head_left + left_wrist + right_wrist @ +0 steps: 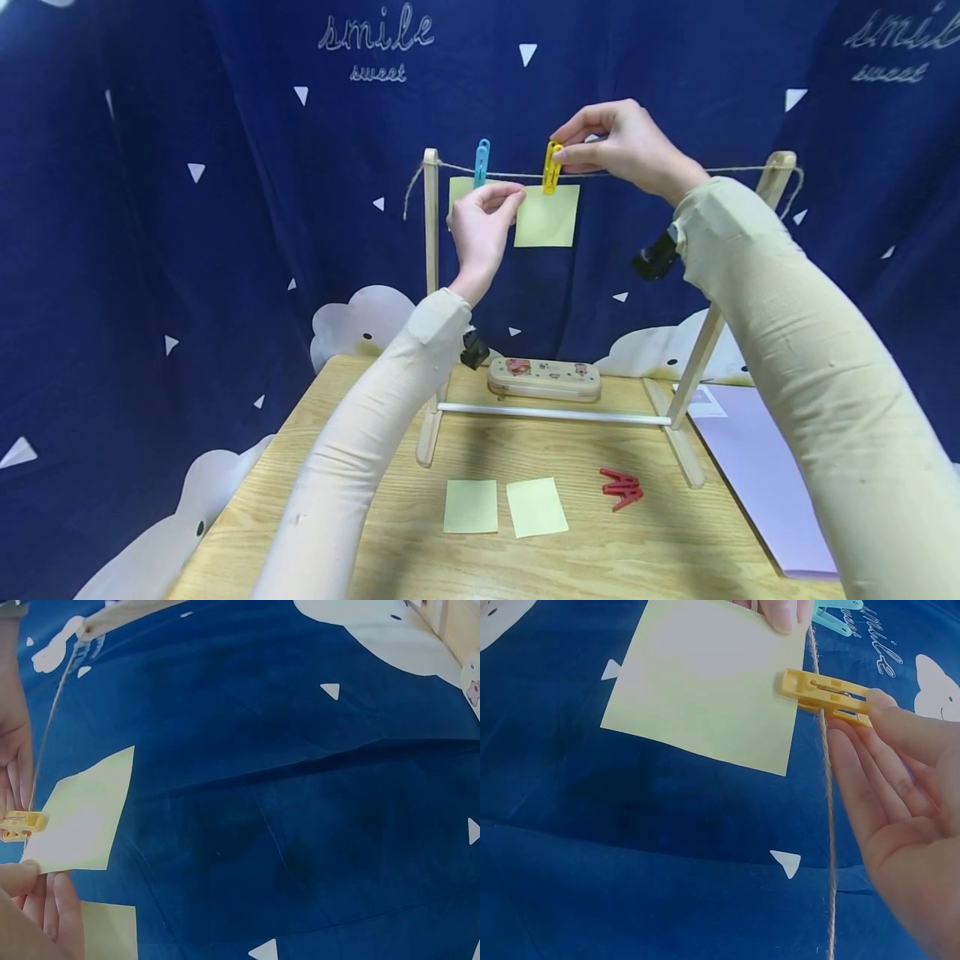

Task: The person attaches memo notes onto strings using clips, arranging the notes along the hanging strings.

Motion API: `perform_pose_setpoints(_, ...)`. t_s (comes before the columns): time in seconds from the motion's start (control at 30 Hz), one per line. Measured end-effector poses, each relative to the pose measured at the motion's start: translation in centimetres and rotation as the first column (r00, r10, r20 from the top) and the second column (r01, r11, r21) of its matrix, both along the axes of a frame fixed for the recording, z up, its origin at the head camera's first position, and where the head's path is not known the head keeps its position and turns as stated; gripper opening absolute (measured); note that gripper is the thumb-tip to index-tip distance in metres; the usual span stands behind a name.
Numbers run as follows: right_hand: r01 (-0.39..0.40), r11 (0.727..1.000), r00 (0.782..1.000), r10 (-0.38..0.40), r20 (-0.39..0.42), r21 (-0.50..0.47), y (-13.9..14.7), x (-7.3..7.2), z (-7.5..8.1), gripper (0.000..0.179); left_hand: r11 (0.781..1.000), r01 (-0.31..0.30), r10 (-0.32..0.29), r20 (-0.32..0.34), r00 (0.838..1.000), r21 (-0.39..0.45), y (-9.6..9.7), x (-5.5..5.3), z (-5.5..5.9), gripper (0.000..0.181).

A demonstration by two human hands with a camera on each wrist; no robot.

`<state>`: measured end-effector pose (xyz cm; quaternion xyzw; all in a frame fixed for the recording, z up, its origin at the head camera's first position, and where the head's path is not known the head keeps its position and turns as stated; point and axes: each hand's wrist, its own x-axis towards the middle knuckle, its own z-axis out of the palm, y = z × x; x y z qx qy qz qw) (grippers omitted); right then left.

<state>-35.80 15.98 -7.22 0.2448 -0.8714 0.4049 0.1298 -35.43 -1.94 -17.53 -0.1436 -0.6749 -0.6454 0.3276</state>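
My right hand (633,148) pinches a yellow clothespin (552,168) between thumb and fingers, up at the twine line (738,169). In the right wrist view the clothespin (825,691) straddles the twine and overlaps the top edge of a pale yellow sticky note (712,682). My left hand (483,227) pinches that note's upper left corner; the note (547,218) hangs flat below the line. Just left of it, a blue clothespin (482,162) sits on the twine with another yellow note (459,193), partly hidden behind my left hand.
The twine spans a wooden frame with a left post (431,225) and white bottom bar (555,413). On the table (360,533) lie two sticky notes (471,507) and red clothespins (622,489). A pencil case (544,379) stands behind the bar; a purple folder (765,475) lies right.
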Motion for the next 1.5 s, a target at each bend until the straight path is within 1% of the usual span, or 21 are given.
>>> perform_pose_setpoints(0.17, -0.002, 1.0, 1.0, 0.002, 0.007, 0.003, 0.03, -0.09, 0.05, 0.033, 1.0, 0.015, -0.015, -0.004, 1.0, 0.011, -0.04, 0.0, 0.04, 0.016)
perform_pose_setpoints(0.33, -0.002, 1.0, 1.0, 0.002, 0.005, 0.029, 0.0, -0.16, 0.0, 0.035, 0.999, 0.019, -0.019, -0.008, 1.0, 0.027, -0.12, 0.06, -0.03, 0.017)
perform_pose_setpoints(0.6, 0.02, 0.998, 1.0, -0.021, 0.007, 0.052, -0.04, 0.11, -0.16, 0.039, 0.998, 0.037, -0.037, -0.003, 0.999, 0.049, -0.07, 0.22, -0.07, 0.017)
perform_pose_setpoints(0.77, 0.033, 0.998, 0.999, -0.035, 0.027, 0.055, -0.28, 0.24, -0.21, 0.043, 0.998, 0.038, -0.038, 0.001, 0.999, 0.053, -0.09, 0.21, -0.1, 0.017)
perform_pose_setpoints(1.0, 0.056, 0.996, 0.997, -0.059, 0.041, 0.075, -0.35, 0.37, -0.31, 0.046, 0.999, 0.019, -0.02, 0.005, 1.0, 0.045, -0.1, 0.09, -0.27, 0.017)
perform_pose_setpoints(1.17, 0.06, 0.994, 0.998, -0.063, 0.026, 0.091, -0.27, 0.5, -0.32, 0.047, 0.999, 0.008, -0.007, -0.018, 1.0, 0.042, -0.04, 0.11, -0.22, 0.016)
perform_pose_setpoints(1.4, 0.067, 0.99, 0.998, -0.068, 0.009, 0.121, -0.12, 0.68, -0.3, 0.047, 0.998, -0.063, 0.062, -0.038, 0.997, -0.023, -0.13, 0.33, -0.22, 0.016)
perform_pose_setpoints(1.5, 0.061, 0.99, 0.998, -0.062, 0.006, 0.127, 0.01, 0.76, -0.29, 0.047, 0.997, -0.076, 0.075, -0.042, 0.996, -0.029, -0.15, 0.38, -0.3, 0.016)
